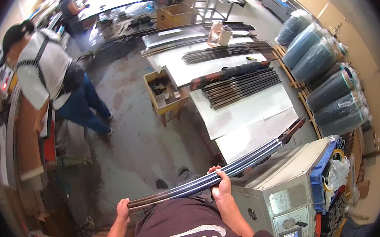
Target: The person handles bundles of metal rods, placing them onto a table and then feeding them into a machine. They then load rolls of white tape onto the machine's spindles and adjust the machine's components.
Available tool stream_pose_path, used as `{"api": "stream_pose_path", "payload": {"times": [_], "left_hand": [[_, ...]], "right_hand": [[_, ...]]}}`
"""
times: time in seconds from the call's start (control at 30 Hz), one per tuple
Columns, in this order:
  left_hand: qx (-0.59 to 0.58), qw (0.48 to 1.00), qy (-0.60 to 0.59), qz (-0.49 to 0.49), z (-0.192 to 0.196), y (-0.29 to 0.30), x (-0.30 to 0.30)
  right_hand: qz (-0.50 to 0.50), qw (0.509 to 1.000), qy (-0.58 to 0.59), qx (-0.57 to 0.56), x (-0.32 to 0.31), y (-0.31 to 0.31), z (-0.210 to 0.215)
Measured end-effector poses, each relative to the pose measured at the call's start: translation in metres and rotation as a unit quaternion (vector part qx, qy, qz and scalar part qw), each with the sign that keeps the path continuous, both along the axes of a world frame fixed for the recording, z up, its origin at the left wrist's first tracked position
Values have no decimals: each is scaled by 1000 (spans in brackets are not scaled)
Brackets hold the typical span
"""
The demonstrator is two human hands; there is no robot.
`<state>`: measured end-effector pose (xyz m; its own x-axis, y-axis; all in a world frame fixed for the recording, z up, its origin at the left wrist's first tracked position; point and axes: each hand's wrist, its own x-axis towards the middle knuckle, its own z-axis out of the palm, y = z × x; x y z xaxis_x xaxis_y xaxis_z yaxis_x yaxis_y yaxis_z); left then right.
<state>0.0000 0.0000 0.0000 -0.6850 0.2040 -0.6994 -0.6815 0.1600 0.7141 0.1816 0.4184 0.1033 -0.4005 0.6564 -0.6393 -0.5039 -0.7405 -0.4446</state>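
The person's left hand [123, 209] grips the brown near end of a long rod bundle [199, 182], while the right hand [221, 187], well apart, clasps its blue section near the worktable [226, 120].

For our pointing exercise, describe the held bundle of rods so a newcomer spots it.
Find the big white table with dark rods on it. Nearer the camera, the long bundle slants up from the left hand through the right hand. Unlike the dark rods, it is held, shiny blue with a brown left end.
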Motion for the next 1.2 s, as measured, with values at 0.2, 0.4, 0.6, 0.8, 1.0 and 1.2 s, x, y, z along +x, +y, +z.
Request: {"api": "stream_pose_path", "payload": {"times": [0.2, 0.4, 0.6, 0.8, 1.0, 1.2], "left_hand": [[-16, 996, 45, -70, 1, 127, -119], [-12, 996, -11, -82, -4, 277, -171], [-44, 981, -91, -164, 33, 455, -205], [-68, 967, -117, -214, 50, 630, -199], [-41, 970, -130, -200, 47, 729, -197], [-40, 972, -150, -177, 40, 756, -203]], "right_hand": [[-25, 999, -43, -2, -78, 109, -18], [-71, 995, -76, -5, -135, 253, -42], [-67, 986, -136, 70, -183, 432, -68], [-42, 974, -195, 108, -199, 627, -86], [-58, 963, -234, 117, -206, 737, -98], [-25, 908, -384, 163, -221, 760, -96]]}}
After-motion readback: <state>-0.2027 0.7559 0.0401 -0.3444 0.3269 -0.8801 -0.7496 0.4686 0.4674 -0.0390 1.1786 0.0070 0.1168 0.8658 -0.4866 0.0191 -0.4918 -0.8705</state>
